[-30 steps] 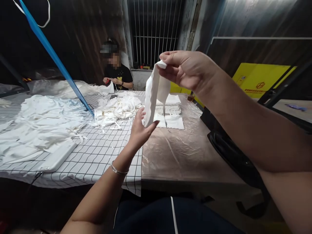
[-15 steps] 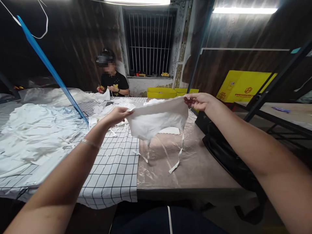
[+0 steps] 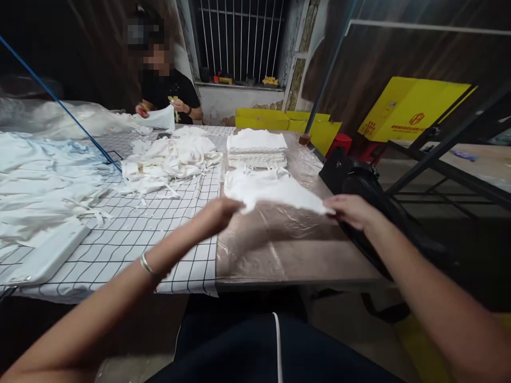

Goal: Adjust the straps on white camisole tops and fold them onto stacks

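Observation:
A white cloth piece (image 3: 271, 190) is stretched flat between my two hands, low over the plastic-covered table (image 3: 295, 255). My left hand (image 3: 217, 213) pinches its near left corner and my right hand (image 3: 351, 209) pinches its near right corner. The far edge of the cloth lies toward a neat stack of folded white pieces (image 3: 256, 147). A metal bangle sits on my left wrist.
A loose heap of white pieces (image 3: 167, 159) lies on the checked cloth (image 3: 131, 234), with more white fabric (image 3: 43, 181) at the left. Another person (image 3: 163, 85) sits at the far end handling cloth. A black bag (image 3: 359, 181) hangs by the right edge; yellow boxes (image 3: 411, 109) stand behind.
The cloth, first hung from my raised right hand, was spread out in the air between both hands and has now come down flat toward the table in front of the stack.

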Available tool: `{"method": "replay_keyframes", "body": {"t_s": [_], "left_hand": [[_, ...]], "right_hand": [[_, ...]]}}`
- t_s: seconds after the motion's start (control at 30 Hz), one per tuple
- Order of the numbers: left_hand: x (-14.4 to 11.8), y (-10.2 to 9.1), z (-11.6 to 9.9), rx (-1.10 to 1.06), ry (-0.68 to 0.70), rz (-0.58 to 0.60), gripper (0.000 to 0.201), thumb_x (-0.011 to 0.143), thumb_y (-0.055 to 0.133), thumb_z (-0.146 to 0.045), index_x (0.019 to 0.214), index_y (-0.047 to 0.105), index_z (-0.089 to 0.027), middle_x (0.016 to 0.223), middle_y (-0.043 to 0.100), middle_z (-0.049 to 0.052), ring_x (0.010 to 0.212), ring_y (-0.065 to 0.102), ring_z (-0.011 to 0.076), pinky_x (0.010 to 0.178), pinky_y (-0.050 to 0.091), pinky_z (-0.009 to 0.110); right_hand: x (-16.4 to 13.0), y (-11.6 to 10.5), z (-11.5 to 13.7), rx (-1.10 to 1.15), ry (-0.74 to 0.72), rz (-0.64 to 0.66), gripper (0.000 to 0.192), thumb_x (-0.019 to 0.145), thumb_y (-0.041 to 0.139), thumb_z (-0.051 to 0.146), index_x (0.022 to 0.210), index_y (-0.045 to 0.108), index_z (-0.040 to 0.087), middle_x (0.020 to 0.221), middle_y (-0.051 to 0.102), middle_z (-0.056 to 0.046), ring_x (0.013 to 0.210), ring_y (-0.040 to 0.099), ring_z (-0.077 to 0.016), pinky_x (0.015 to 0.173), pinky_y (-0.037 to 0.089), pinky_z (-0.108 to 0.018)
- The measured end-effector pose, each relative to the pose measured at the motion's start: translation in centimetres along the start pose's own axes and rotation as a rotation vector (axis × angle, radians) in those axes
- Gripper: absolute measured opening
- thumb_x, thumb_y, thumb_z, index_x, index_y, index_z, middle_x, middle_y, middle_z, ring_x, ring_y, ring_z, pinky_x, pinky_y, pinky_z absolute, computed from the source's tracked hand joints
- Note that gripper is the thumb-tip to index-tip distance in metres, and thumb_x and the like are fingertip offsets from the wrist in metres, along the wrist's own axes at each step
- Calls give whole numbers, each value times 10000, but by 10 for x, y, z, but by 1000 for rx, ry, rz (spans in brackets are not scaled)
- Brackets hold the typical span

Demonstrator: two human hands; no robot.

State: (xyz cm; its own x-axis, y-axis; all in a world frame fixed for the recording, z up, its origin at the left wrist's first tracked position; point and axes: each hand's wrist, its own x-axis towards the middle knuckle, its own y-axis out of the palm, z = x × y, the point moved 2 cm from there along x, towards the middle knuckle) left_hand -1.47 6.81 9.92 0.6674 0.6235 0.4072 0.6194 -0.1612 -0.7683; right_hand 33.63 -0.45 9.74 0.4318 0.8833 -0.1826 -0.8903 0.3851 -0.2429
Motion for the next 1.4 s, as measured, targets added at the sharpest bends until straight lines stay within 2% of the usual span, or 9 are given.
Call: {"method": "replay_keyframes", "body": {"t_s": [0.17, 0.37, 0.47, 0.57, 0.7, 0.9, 1.07, 1.2, 1.4], "left_hand": [[-95, 83, -6, 176, 244, 190, 403, 844, 440, -44, 1162, 669, -137, 1173, 697, 121, 1157, 619, 228, 967, 531, 379], [-124, 70, -15, 293, 314, 285, 367, 939, 405, -121, 1230, 624, -167, 1295, 633, 106, 1259, 537, 271, 1127, 322, 522], [-135, 63, -21, 323, 242, 299, 414, 962, 478, -351, 1350, 537, -218, 1417, 534, 97, 1361, 420, 306, 1165, 165, 577], [-136, 59, -27, 315, 203, 326, 588, 908, 486, -595, 1354, 534, -214, 1400, 546, 123, 1320, 458, 323, 1128, 233, 559], [-87, 50, -15, 276, -18, 225, 391, 990, 392, -425, 980, 687, -169, 954, 725, 93, 892, 648, 218, 831, 468, 369], [1, 51, 8, 379, -318, 86, 277, 931, 477, -276, 770, 657, -140, 758, 661, 101, 697, 600, 205, 640, 455, 309], [-51, 100, -26, 318, -53, 191, 452, 986, 366, -424, 1036, 697, -120, 1100, 675, 183, 1032, 614, 300, 899, 466, 463], [-92, 131, -37, 350, 59, 340, 792, 916, 275, -693, 1465, 389, -132, 1532, 357, 162, 1416, 312, 337, 1130, 240, 569], [-90, 135, -34, 349, 51, 381, 877, 891, 214, -739, 1501, 320, -117, 1556, 286, 165, 1450, 253, 323, 1160, 178, 556]], "right_hand": [[-62, -2, -99, -171, 148, -74, 240, 547, 791, 330, 648, 667, 153, 545, 620, -18, 474, 532, -130, 452, 438, -238], [-92, -19, -106, -546, -107, -180, 326, 652, 653, 475, 753, 709, 169, 757, 685, -105, 706, 637, -261, 658, 526, -386], [-103, -6, -99, -776, -413, -300, 416, 804, 558, 487, 1028, 715, 173, 1162, 651, -163, 1090, 595, -341, 944, 467, -488], [-113, 25, -106, -890, -625, -57, 494, 925, 459, 478, 1339, 560, 228, 1457, 462, -117, 1366, 392, -304, 1117, 316, -505], [-122, 51, -128, -917, -606, 253, 509, 938, 465, 488, 1390, 508, 259, 1485, 439, -92, 1401, 347, -291, 1132, 287, -527], [-87, 70, -81, -593, -542, 9, 258, 887, 530, 434, 842, 666, 220, 927, 691, -74, 922, 628, -238, 840, 483, -348], [-8, 149, -27, -561, -317, 127, 350, 841, 588, 419, 586, 495, 198, 631, 564, -2, 654, 531, -162, 610, 375, -266], [24, 213, -21, -554, -152, 277, 318, 668, 791, 279, 552, 513, 177, 730, 593, -21, 808, 538, -182, 689, 368, -259], [39, 226, -12, -272, 138, 503, 205, 822, 661, 201, 649, 558, 163, 540, 482, 29, 449, 363, -73, 447, 317, -199]]}}
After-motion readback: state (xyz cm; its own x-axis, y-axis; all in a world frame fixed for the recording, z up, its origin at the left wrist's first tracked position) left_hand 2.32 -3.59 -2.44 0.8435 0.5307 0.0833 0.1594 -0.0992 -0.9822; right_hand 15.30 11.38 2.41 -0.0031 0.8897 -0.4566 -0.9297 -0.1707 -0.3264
